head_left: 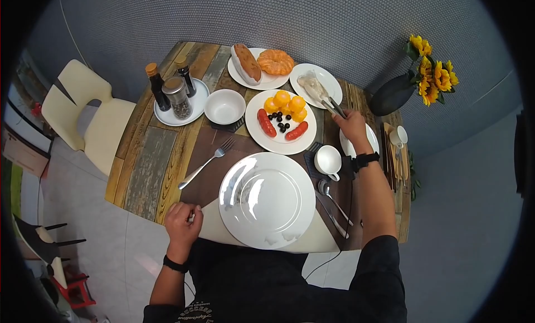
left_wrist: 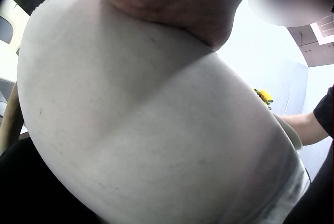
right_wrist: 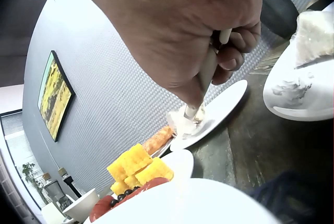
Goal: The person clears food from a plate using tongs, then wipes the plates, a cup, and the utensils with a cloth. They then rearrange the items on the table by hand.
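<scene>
Tongs (head_left: 334, 107) were gripped in the curled fingers and thumb of the right hand (head_left: 353, 129), their tips at a pale wrapped item (head_left: 312, 86) on a white plate (head_left: 332, 79) just beyond those fingers. Left of the same fingers sat the food plate (head_left: 257, 139) with its corn pieces (head_left: 282, 98), sausages (head_left: 267, 123) and dark round fruits (head_left: 280, 126). At the table's near edge, the left hand (head_left: 184, 223) had its fingers loosely curled and held nothing, with the fork (head_left: 208, 161) ahead of them and the large plate (head_left: 267, 200) to their right.
</scene>
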Motion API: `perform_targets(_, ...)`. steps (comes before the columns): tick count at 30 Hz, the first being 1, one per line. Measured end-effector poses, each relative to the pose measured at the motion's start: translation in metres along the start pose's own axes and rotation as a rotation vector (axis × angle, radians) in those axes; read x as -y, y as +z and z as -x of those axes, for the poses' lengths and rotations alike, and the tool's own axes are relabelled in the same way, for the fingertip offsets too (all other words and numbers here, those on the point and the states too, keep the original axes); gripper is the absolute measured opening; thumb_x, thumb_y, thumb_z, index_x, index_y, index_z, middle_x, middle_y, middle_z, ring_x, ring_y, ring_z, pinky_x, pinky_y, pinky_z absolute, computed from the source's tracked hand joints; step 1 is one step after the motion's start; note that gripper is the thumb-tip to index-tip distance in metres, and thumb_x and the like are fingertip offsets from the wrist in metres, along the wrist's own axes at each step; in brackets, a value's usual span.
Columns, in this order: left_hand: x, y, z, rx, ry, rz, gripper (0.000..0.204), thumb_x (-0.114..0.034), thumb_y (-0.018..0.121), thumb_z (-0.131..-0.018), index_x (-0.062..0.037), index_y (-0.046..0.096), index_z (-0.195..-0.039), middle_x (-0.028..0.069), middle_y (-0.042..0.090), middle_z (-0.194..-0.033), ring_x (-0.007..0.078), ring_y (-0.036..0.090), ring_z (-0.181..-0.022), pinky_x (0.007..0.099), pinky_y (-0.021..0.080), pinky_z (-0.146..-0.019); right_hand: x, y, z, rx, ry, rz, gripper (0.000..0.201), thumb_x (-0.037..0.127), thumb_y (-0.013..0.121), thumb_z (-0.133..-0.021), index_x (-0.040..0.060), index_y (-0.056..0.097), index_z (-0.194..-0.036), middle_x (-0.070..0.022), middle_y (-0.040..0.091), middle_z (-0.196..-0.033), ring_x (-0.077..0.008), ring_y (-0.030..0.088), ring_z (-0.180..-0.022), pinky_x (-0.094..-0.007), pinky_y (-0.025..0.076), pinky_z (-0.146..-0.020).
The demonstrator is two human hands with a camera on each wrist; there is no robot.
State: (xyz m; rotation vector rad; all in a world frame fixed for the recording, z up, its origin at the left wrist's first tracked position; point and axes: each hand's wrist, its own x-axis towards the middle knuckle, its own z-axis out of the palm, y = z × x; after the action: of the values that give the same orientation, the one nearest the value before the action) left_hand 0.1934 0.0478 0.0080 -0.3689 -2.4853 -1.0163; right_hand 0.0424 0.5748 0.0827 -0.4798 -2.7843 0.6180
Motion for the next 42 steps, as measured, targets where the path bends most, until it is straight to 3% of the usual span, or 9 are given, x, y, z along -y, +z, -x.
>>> perform_targets(6, -0.002, -0.002, -0.002, 0.008, -0.002, 0.004, 0.015, -0.003, 0.074, -0.077, -0.0048, 0.061, -0.07, 0.0065, 0.051, -0.062, 0.0247, 0.051, -0.058, 0.0384, 0.039, -0.053, -0.001, -0.028, 0.023, -0.135, -0.013, -0.107, 0.04, 0.036, 0.078, -0.083, 0.0004, 0.077, -0.102, -0.021, 0.07, -0.072, -0.0329, 0.072, -0.07, -0.0417, 0.053, -0.066)
perform_targets(10, -0.004, -0.002, -0.001, 0.005, -0.005, 0.02, 0.012, -0.003, 0.074, -0.078, -0.0043, 0.063, -0.071, 0.0068, 0.052, -0.063, 0.0245, 0.051, -0.058, 0.0382, 0.039, -0.053, -0.041, -0.072, 0.064, -0.165, -0.045, -0.25, 0.038, 0.027, 0.077, -0.088, -0.0069, 0.073, -0.105, -0.0139, 0.074, -0.079, -0.0156, 0.067, -0.07, -0.0359, 0.051, -0.064)
perform_targets(12, -0.004, -0.002, -0.002, 0.012, -0.004, 0.016, 0.012, -0.003, 0.073, -0.078, -0.0043, 0.063, -0.071, 0.0068, 0.052, -0.063, 0.0244, 0.051, -0.058, 0.0382, 0.039, -0.053, -0.069, -0.089, 0.096, -0.169, 0.088, -0.374, 0.034, 0.023, 0.075, -0.09, -0.0065, 0.073, -0.106, -0.0072, 0.073, -0.084, -0.0101, 0.062, -0.074, -0.0321, 0.05, -0.065)
perform_targets(17, -0.005, -0.002, -0.003, 0.03, 0.004, 0.008, 0.012, -0.004, 0.073, -0.079, -0.0042, 0.064, -0.072, 0.0068, 0.052, -0.063, 0.0241, 0.051, -0.058, 0.038, 0.039, -0.053, -0.066, -0.122, 0.184, -0.118, 0.303, -0.215, 0.032, 0.023, 0.074, -0.092, -0.0066, 0.073, -0.104, -0.0018, 0.068, -0.078, -0.0076, 0.056, -0.07, -0.0286, 0.046, -0.062)
perform_targets(20, -0.004, -0.002, -0.002, 0.036, 0.008, 0.007, 0.012, -0.004, 0.073, -0.079, -0.0039, 0.064, -0.072, 0.007, 0.053, -0.064, 0.0239, 0.051, -0.058, 0.0378, 0.039, -0.053, -0.091, -0.12, 0.208, -0.257, 0.275, -0.2, 0.031, 0.023, 0.074, -0.092, -0.0066, 0.074, -0.102, -0.0012, 0.066, -0.075, -0.0076, 0.055, -0.067, -0.0284, 0.045, -0.059)
perform_targets(28, -0.004, -0.001, -0.001, 0.025, 0.003, 0.004, 0.013, -0.004, 0.073, -0.079, -0.0033, 0.063, -0.072, 0.0075, 0.053, -0.064, 0.0245, 0.052, -0.059, 0.0381, 0.04, -0.053, -0.13, -0.111, 0.197, -0.226, 0.4, -0.122, 0.035, 0.025, 0.076, -0.089, -0.0083, 0.074, -0.102, -0.0113, 0.072, -0.078, -0.0142, 0.064, -0.072, -0.0325, 0.05, -0.066)
perform_targets(36, -0.004, 0.0, -0.001, 0.033, 0.0, 0.009, 0.013, -0.004, 0.073, -0.079, -0.0034, 0.063, -0.071, 0.0083, 0.053, -0.063, 0.0255, 0.051, -0.058, 0.0389, 0.04, -0.054, -0.124, -0.129, 0.208, -0.221, 0.359, 0.129, 0.06, 0.03, 0.081, -0.081, -0.0148, 0.065, -0.119, -0.0274, 0.073, -0.099, -0.0331, 0.074, -0.09, -0.0372, 0.054, -0.079)
perform_targets(40, -0.002, 0.0, 0.0, 0.04, 0.002, -0.01, 0.013, -0.004, 0.073, -0.08, -0.0035, 0.062, -0.072, 0.0085, 0.052, -0.063, 0.0256, 0.051, -0.058, 0.0389, 0.039, -0.054, -0.077, -0.149, 0.234, -0.291, 0.384, 0.138, 0.056, 0.032, 0.083, -0.08, -0.0115, 0.066, -0.111, -0.0222, 0.07, -0.081, -0.028, 0.068, -0.073, -0.0368, 0.053, -0.071)
perform_targets(42, -0.003, 0.0, 0.0, 0.04, 0.0, -0.006, 0.013, -0.004, 0.073, -0.08, -0.0035, 0.062, -0.072, 0.0084, 0.051, -0.063, 0.0256, 0.051, -0.058, 0.039, 0.039, -0.054, -0.066, -0.137, 0.253, -0.378, 0.232, -0.069, 0.048, 0.03, 0.082, -0.081, -0.0065, 0.067, -0.108, -0.0126, 0.066, -0.077, -0.0239, 0.061, -0.065, -0.0352, 0.05, -0.064)
